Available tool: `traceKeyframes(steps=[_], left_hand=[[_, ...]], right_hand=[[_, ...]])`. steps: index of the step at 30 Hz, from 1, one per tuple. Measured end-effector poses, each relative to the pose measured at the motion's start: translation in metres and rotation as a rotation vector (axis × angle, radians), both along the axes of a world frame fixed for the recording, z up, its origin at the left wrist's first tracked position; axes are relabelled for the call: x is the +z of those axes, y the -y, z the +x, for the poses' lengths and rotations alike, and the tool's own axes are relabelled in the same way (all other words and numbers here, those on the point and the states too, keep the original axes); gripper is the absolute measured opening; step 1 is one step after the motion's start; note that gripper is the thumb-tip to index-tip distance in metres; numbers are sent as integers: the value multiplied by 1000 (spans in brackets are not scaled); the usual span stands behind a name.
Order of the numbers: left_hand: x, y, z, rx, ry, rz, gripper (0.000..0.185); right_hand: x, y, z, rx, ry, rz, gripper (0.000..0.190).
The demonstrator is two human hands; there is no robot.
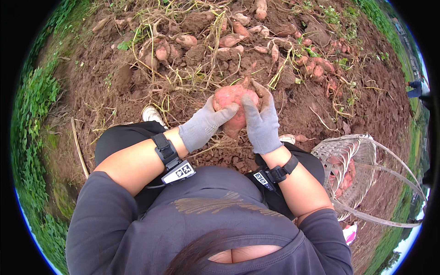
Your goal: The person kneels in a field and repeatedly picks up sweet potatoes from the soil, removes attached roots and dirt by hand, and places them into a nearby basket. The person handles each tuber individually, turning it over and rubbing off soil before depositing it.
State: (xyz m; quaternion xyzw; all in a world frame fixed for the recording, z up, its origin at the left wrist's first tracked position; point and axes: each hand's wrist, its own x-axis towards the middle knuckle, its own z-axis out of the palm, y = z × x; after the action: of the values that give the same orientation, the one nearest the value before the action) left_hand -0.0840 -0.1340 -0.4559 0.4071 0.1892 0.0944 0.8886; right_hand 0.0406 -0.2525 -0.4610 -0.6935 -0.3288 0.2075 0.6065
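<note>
Both my hands wear grey knit work gloves, soiled at the fingers. Between them, in front of my body, they hold a large reddish sweet potato [231,98]. My left hand [209,122] grips it from the left side, thumb across its front. On the right side, my right hand [262,118] has its thumb on the front and its fingers behind the top. Beyond the hands, dug sweet potatoes [231,40] lie on the brown soil among stems and roots. A woven basket [369,151] with more sweet potatoes [347,178] inside is at my right.
A cluster of sweet potatoes [318,70] lies further right on the soil. Dry vines [192,77] tangle across the ground ahead. The basket's long handle [388,221] arches outward. A dry stick [79,147] lies at the left, near green plants [34,99]. Another person [416,88] is far off at the right.
</note>
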Motion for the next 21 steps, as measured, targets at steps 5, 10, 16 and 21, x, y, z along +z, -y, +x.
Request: traceKeyframes(steps=[5, 10, 16, 21], left_hand=[[5, -6, 0, -87, 29, 1, 76], [2, 5, 2, -135, 4, -298, 92], [-1, -8, 3, -122, 37, -409, 90], [2, -10, 2, -165, 39, -278, 81]], right_hand=[[6, -1, 4, -82, -6, 112, 47], [14, 2, 22, -84, -94, 85, 30], [20, -1, 37, -84, -128, -94, 45], [17, 6, 29, 149, -607, 71, 73]])
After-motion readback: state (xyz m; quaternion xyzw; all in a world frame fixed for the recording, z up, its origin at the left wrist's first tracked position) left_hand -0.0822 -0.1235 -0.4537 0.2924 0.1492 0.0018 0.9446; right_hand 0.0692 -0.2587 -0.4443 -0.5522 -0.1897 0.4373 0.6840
